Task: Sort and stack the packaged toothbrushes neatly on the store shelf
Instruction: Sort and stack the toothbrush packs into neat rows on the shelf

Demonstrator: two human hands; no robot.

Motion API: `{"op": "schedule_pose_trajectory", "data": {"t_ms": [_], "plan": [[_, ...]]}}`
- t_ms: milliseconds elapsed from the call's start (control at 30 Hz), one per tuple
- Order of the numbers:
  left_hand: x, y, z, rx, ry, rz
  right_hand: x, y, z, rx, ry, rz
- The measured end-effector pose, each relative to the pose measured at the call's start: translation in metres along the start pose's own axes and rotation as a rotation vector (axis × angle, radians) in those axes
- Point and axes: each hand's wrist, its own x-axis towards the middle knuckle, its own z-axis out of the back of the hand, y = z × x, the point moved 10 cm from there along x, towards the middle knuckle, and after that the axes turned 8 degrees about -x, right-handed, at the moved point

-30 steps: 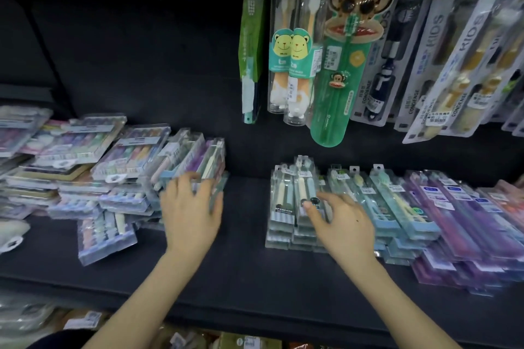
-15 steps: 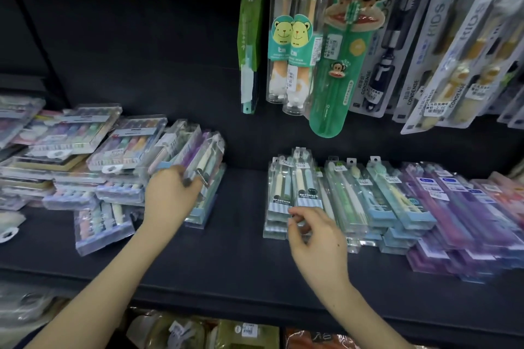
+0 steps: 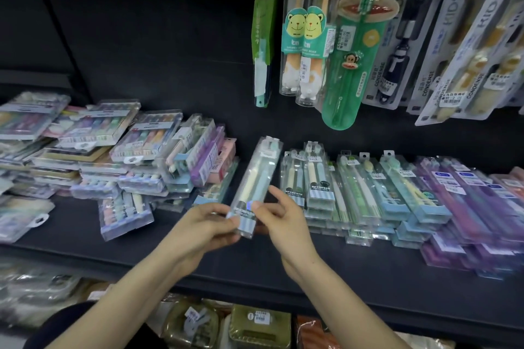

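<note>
1. We see the left hand [image 3: 204, 224] pinching the lower left edge of a clear two-brush pack [image 3: 255, 178], thumb on top and fingers curled under it.
2. The right hand [image 3: 286, 224] holds the same pack from the right side. Its thumb is on the front by the striped label, its forefinger is raised along the pack's edge, and the other fingers are behind. How tight the grip is we cannot tell.
3. The pack sits between the two hands, lifted off the shelf [image 3: 226, 263]. It is tilted, with its far end pointing up and away from the hands and one cream and one pale blue brush inside.
4. Just right of the right hand is a stack of matching packs [image 3: 314, 187], lying flat on the shelf with their hang tabs at the far end.
5. Further right of that hand are green and blue packs [image 3: 397, 193], then purple packs [image 3: 467, 207], all in overlapping rows.
6. Left of the left hand is a loose pile of multi-brush boxes [image 3: 141, 150], leaning on each other at odd angles.
7. Above and beyond the hands hang bear tubes [image 3: 303, 37], a green monkey pack [image 3: 360, 37] and KIDS packs [image 3: 453, 37].
8. Below the wrists, wrapped goods [image 3: 255, 323] sit on a lower shelf, too blurred to name.
9. A dark sleeve [image 3: 71, 326] shows on the left arm.
</note>
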Motion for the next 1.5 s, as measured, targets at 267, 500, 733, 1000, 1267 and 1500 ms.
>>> {"op": "schedule_pose_trajectory", "data": {"t_ms": [267,500,733,1000,1267,1500], "plan": [[-0.002,-0.072,0.022,1.052,-0.39,-0.734,0.004,-0.032,0.01,-0.126,0.023,-0.154],[0.017,-0.092,-0.003,1.48,-0.5,-1.035,0.003,-0.036,0.012,-0.143,0.032,-0.147],[0.012,-0.093,-0.024,1.225,-0.506,-1.016,0.0,0.012,0.063,-0.265,-0.178,0.085],[0.061,-0.029,-0.093,0.205,0.191,-0.204,0.002,0.036,0.084,-0.411,-0.184,0.179],[0.116,-0.04,-0.107,0.602,-0.03,-0.23,0.034,0.044,0.119,-1.076,-0.309,0.181],[0.129,-0.033,-0.124,1.039,-0.149,-0.219,0.054,0.027,0.116,-1.041,-0.183,0.116]]}}
